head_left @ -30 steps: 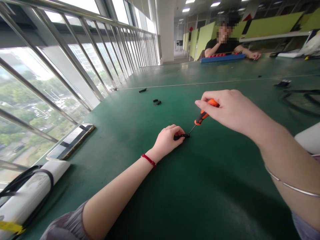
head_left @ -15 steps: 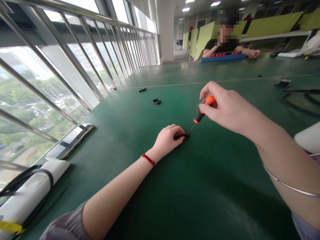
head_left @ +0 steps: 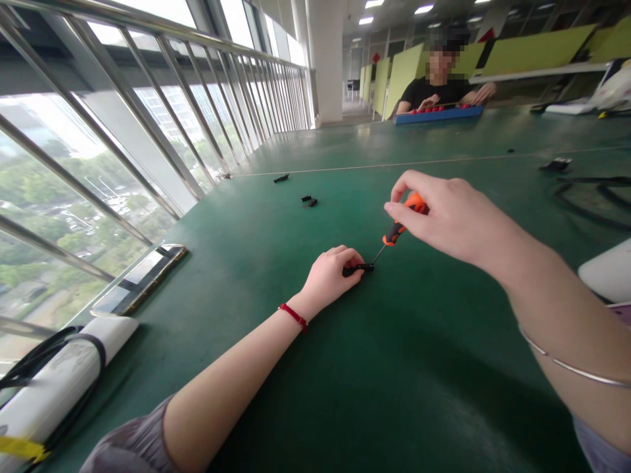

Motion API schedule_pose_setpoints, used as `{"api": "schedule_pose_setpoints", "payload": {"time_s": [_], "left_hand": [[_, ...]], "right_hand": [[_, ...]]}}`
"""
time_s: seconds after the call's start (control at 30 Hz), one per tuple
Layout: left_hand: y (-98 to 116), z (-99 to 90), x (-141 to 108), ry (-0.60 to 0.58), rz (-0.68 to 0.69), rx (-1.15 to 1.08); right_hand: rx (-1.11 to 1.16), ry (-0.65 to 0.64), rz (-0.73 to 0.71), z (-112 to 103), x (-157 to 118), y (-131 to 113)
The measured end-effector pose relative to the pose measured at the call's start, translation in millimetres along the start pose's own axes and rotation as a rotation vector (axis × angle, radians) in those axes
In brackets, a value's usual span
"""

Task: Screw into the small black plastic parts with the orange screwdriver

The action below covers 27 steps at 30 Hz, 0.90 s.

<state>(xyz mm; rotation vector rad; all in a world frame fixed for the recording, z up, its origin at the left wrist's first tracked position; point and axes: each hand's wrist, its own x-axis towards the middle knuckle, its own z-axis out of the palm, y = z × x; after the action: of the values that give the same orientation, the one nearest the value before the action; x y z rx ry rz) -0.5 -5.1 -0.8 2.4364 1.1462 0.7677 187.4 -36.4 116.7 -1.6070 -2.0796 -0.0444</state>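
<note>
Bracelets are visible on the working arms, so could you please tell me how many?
2: a red cord bracelet on the left wrist and a thin silver metal bangle on the right forearm, behind the right hand holding the orange-and-black screwdriver. Grey sleeves may hide more.

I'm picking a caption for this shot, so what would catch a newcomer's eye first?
Probably the orange-and-black screwdriver in the right hand, centre-right. Its tip meets a small black piece pinched by the left hand on the green tabletop.
</note>
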Motion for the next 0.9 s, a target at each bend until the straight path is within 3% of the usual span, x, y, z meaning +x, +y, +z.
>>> {"api": "schedule_pose_setpoints", "payload": {"time_s": [0.6, 0.8, 0.9], "left_hand": [[-0.6, 1.0, -0.5, 0.009, 0.002, -0.003], [0.7, 0.6, -0.2, 0.008, -0.001, 0.0], [1.6, 0.0, 0.0, -0.002, -0.007, 0.009]], "right_hand": [[0.001, 0.009, 0.037, -1.2, -0.8, -3.1], [0.005, -0.039, 0.04, -3.3, -1.8, -7.7], [0.055, 0.002, 0.029, -1.3, -1.3, -7.6]]}}
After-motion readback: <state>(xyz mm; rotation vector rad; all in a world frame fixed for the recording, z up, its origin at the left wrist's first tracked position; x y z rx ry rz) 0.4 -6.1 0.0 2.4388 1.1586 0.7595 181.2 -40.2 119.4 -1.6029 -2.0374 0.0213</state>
